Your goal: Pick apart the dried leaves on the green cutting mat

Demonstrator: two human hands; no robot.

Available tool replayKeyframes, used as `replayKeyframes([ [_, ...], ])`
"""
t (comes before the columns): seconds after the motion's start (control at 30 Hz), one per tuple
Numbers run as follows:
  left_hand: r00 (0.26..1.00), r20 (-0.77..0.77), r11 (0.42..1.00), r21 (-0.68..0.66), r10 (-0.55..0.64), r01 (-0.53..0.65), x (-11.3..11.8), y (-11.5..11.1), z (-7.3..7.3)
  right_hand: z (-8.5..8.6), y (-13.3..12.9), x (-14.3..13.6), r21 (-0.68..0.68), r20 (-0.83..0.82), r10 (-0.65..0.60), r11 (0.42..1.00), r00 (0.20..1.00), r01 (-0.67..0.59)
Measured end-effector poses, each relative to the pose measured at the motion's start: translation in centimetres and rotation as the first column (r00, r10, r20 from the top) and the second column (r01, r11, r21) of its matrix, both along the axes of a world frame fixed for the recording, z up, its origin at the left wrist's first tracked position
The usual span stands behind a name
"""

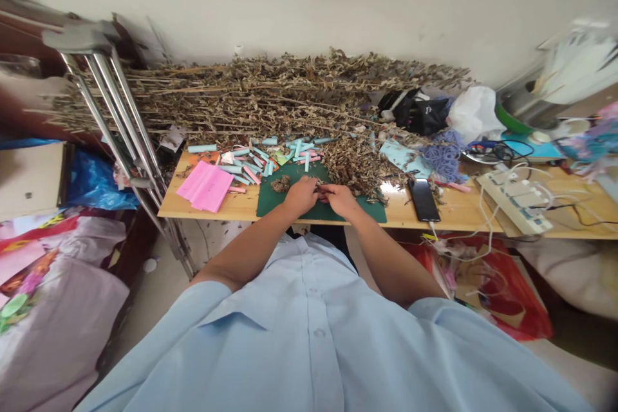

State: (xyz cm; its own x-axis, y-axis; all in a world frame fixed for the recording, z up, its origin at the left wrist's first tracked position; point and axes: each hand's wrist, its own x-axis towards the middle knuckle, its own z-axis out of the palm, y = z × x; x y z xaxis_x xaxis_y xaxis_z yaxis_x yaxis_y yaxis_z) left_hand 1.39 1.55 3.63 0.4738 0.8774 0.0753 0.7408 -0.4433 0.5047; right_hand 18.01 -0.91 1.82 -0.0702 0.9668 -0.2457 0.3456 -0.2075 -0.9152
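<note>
My left hand (pixel 302 196) and my right hand (pixel 340 199) meet over a green mat (pixel 270 205) at the table's front edge. The fingers of both are closed and come together around something too small and hidden to make out. Just left of my left hand lies a small clump of dried leaves (pixel 280 184). A larger heap of dried leaves (pixel 355 164) lies behind and to the right of my right hand. Behind the mat are several blue and pink paper rolls (pixel 241 166).
Pink sheets (pixel 205 185) lie left of the mat. Dried stalks (pixel 251 96) fill the table's back. Crutches (pixel 113 103) lean at the left. To the right are a phone (pixel 424 199), purple yarn (pixel 443 154) and a power strip (pixel 514 201) with cables.
</note>
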Motion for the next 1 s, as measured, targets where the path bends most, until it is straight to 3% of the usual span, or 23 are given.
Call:
replayKeyframes([
  [0.1, 1.000, -0.020, 1.000, 0.005, -0.014, 0.014, -0.1, 0.0, -0.1, 0.5, -0.1, 0.8, 0.050, 0.191, -0.015, 0.999, 0.981, 0.006],
  [0.27, 1.000, -0.023, 1.000, 0.022, -0.020, 0.020, -0.2, 0.1, -0.2, 1.3, -0.1, 1.8, 0.374, 0.503, -0.124, 0.923, 0.855, -0.086],
  [0.43, 1.000, -0.006, 1.000, -0.005, -0.017, 0.017, -0.2, 0.3, -0.3, 1.2, 0.7, 1.2, 0.313, 0.605, -0.020, 0.925, 0.796, -0.215],
  [0.53, 0.999, 0.033, 1.000, -0.029, 0.012, -0.011, -0.2, 0.6, -0.5, 0.8, 1.0, 0.6, 0.288, 0.595, -0.009, 0.936, 0.803, -0.203],
  [0.73, 0.973, 0.139, 0.980, -0.101, 0.184, -0.171, -0.2, 1.0, -0.8, 0.2, 1.0, -0.2, 0.194, 0.358, -0.013, 0.979, 0.933, -0.060],
  [0.83, 0.971, 0.164, 0.981, -0.111, 0.176, -0.159, -0.4, 1.1, -0.9, -0.1, 0.9, -0.2, 0.160, 0.293, -0.012, 0.986, 0.956, -0.036],
  [1.0, 0.963, 0.219, 0.986, -0.096, 0.158, -0.139, -0.5, 1.4, -1.1, -0.7, 0.9, 0.6, 0.246, 0.288, -0.155, 0.966, 0.945, 0.083],
])
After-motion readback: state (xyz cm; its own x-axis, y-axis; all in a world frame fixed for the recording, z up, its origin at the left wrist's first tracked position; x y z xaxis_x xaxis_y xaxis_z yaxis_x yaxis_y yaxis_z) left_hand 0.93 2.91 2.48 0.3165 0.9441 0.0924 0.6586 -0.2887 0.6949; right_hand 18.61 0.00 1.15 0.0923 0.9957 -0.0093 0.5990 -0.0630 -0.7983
